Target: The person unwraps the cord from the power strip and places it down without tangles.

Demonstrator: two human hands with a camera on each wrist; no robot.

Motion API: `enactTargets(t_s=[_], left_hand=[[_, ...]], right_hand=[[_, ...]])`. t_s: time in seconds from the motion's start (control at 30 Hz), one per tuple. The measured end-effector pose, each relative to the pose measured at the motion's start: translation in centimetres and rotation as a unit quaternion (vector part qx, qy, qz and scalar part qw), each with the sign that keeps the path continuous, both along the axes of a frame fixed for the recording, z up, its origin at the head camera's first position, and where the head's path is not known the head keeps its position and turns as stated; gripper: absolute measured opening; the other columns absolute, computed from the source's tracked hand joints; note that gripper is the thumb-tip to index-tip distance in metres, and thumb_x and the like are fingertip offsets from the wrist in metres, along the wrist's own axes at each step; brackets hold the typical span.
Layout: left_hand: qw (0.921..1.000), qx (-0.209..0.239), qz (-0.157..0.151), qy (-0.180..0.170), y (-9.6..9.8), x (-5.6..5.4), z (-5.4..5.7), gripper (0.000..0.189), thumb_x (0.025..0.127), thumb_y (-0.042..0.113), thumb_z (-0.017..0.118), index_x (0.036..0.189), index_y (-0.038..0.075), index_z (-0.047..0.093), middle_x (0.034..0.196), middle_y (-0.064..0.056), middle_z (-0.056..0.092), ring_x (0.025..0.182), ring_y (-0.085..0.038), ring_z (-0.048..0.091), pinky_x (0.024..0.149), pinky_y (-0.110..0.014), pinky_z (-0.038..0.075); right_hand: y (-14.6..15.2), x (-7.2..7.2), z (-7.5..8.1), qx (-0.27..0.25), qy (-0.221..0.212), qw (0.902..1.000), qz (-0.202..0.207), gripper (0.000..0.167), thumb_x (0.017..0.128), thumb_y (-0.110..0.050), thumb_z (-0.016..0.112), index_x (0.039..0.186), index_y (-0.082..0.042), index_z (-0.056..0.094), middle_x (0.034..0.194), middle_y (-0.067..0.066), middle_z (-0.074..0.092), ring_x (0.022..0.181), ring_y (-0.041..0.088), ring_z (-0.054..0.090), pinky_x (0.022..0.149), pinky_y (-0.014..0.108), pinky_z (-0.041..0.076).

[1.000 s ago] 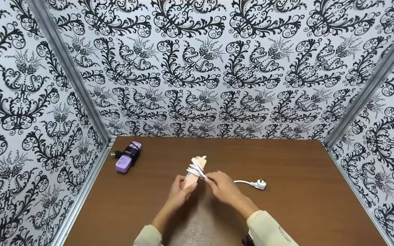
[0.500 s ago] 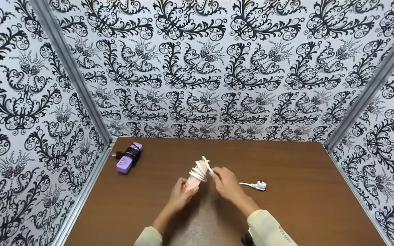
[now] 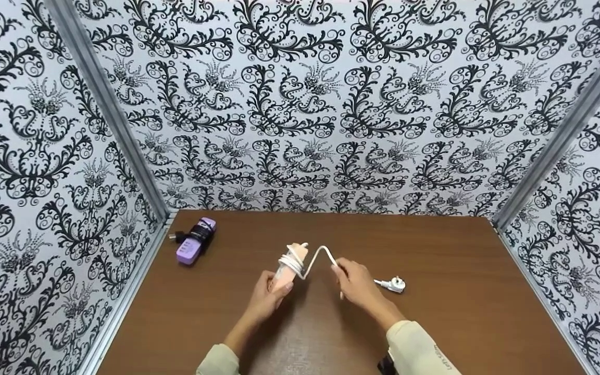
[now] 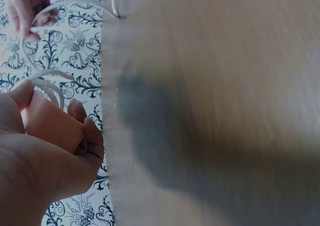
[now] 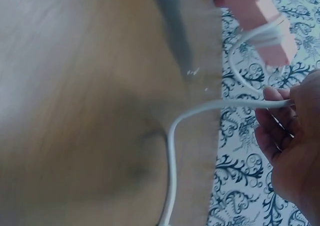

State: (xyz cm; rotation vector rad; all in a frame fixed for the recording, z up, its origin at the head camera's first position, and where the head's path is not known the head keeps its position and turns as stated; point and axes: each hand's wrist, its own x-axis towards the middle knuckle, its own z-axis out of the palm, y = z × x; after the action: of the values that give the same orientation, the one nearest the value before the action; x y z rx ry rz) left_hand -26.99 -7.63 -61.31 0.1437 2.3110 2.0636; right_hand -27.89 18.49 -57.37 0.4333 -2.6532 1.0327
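My left hand grips the lower end of a peach-pink power strip, tilted above the table. Several turns of its white cord wrap round the strip's upper part. From there a slack bend of cord runs to my right hand, which pinches it between thumb and fingers. The right wrist view shows the cord leaving that hand and dropping to the tabletop. In the left wrist view, the strip's end sits between thumb and curled fingers. The white plug lies on the table, right of my right hand.
A purple power strip bound with black cord lies at the table's back left. Patterned walls with grey metal corner posts enclose the brown table. A small dark object shows beside the right sleeve.
My right hand has moved right and slightly down, away from the strip, drawing out a bend of cord. My left hand has shifted a little left with the strip. The plug has barely moved.
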Motion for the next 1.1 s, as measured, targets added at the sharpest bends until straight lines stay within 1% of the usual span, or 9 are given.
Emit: enactTargets(t_s=[0.1, 0.23, 0.3, 0.4, 0.5, 0.63, 0.83, 0.97, 1.1], left_hand=[[0.9999, -0.010, 0.010, 0.003, -0.6, -0.2, -0.2, 0.038, 0.094, 0.010, 0.077, 0.116, -0.006, 0.051, 0.091, -0.002, 0.054, 0.074, -0.012, 0.051, 0.060, -0.020, 0.044], [0.9998, -0.007, 0.019, 0.004, -1.1, -0.5, -0.4, 0.036, 0.095, 0.008, 0.075, 0.117, -0.007, 0.050, 0.091, -0.002, 0.055, 0.074, -0.011, 0.052, 0.060, -0.020, 0.045], [0.9997, 0.002, 0.025, -0.005, -1.3, -0.8, -0.4, 0.035, 0.096, 0.007, 0.075, 0.117, -0.007, 0.050, 0.090, -0.001, 0.055, 0.072, -0.010, 0.051, 0.059, -0.019, 0.044], [0.9994, 0.006, 0.033, -0.011, -1.5, -1.3, -0.4, 0.034, 0.097, 0.007, 0.074, 0.117, -0.007, 0.050, 0.087, 0.000, 0.054, 0.067, -0.009, 0.050, 0.055, -0.018, 0.043], [0.9990, 0.015, 0.038, -0.018, -1.7, -1.7, -0.3, 0.034, 0.098, 0.007, 0.072, 0.118, -0.007, 0.049, 0.085, 0.000, 0.053, 0.065, -0.009, 0.048, 0.053, -0.017, 0.041], [0.9988, 0.022, 0.037, -0.025, -1.7, -1.9, 0.0, 0.034, 0.098, 0.007, 0.071, 0.118, -0.008, 0.048, 0.085, 0.001, 0.052, 0.065, -0.010, 0.046, 0.053, -0.018, 0.039], [0.9990, 0.015, 0.034, -0.025, -1.7, -1.9, 0.4, 0.037, 0.098, 0.011, 0.074, 0.121, -0.006, 0.050, 0.083, 0.001, 0.053, 0.064, -0.009, 0.047, 0.053, -0.018, 0.039], [0.9991, 0.013, 0.035, -0.019, -1.9, -1.9, 0.4, 0.036, 0.099, 0.012, 0.073, 0.120, -0.006, 0.050, 0.081, 0.002, 0.051, 0.063, -0.008, 0.046, 0.053, -0.018, 0.039], [0.9992, 0.011, 0.035, -0.016, -2.1, -1.8, 0.4, 0.036, 0.100, 0.013, 0.073, 0.120, -0.006, 0.049, 0.081, 0.002, 0.050, 0.062, -0.007, 0.046, 0.053, -0.018, 0.039]], right_hand=[[0.9, 0.1, -0.7, -0.007, -0.014, 0.9999, -0.007, 0.017, 0.106, -0.015, 0.061, 0.091, -0.010, 0.066, 0.069, 0.000, 0.063, 0.067, 0.009, 0.055, 0.067, 0.029, 0.048], [2.2, 0.0, -1.4, -0.016, -0.020, 0.9990, -0.036, 0.016, 0.106, -0.017, 0.063, 0.093, -0.011, 0.068, 0.070, -0.005, 0.058, 0.068, 0.008, 0.051, 0.068, 0.028, 0.046], [2.7, 0.0, -1.6, -0.022, -0.026, 0.9983, -0.048, 0.016, 0.106, -0.018, 0.064, 0.092, -0.011, 0.068, 0.070, -0.006, 0.057, 0.068, 0.007, 0.050, 0.067, 0.027, 0.044], [3.1, 0.0, -1.4, -0.040, -0.044, 0.9965, -0.060, 0.018, 0.107, -0.020, 0.064, 0.091, -0.011, 0.069, 0.071, -0.006, 0.059, 0.067, 0.006, 0.050, 0.067, 0.025, 0.043], [3.2, 0.0, -1.1, -0.054, -0.056, 0.9952, -0.059, 0.018, 0.106, -0.020, 0.065, 0.092, -0.010, 0.069, 0.073, -0.003, 0.062, 0.068, 0.006, 0.052, 0.067, 0.025, 0.044], [3.0, -0.2, -0.7, -0.063, -0.061, 0.9945, -0.057, 0.012, 0.106, -0.018, 0.065, 0.103, -0.008, 0.071, 0.079, -0.001, 0.065, 0.071, 0.007, 0.054, 0.069, 0.025, 0.046], [2.8, -0.3, -0.3, -0.071, -0.066, 0.9932, -0.065, 0.027, 0.106, -0.019, 0.064, 0.128, -0.003, 0.066, 0.081, -0.001, 0.063, 0.071, 0.010, 0.055, 0.070, 0.024, 0.044], [2.8, -0.1, -0.2, -0.071, -0.064, 0.9937, -0.060, 0.035, 0.106, -0.023, 0.063, 0.134, -0.003, 0.063, 0.081, 0.000, 0.064, 0.072, 0.013, 0.058, 0.070, 0.025, 0.046], [2.9, 0.1, -0.3, -0.075, -0.085, 0.9914, -0.064, 0.041, 0.105, -0.029, 0.066, 0.139, -0.006, 0.060, 0.087, 0.001, 0.067, 0.078, 0.013, 0.061, 0.076, 0.027, 0.049]])
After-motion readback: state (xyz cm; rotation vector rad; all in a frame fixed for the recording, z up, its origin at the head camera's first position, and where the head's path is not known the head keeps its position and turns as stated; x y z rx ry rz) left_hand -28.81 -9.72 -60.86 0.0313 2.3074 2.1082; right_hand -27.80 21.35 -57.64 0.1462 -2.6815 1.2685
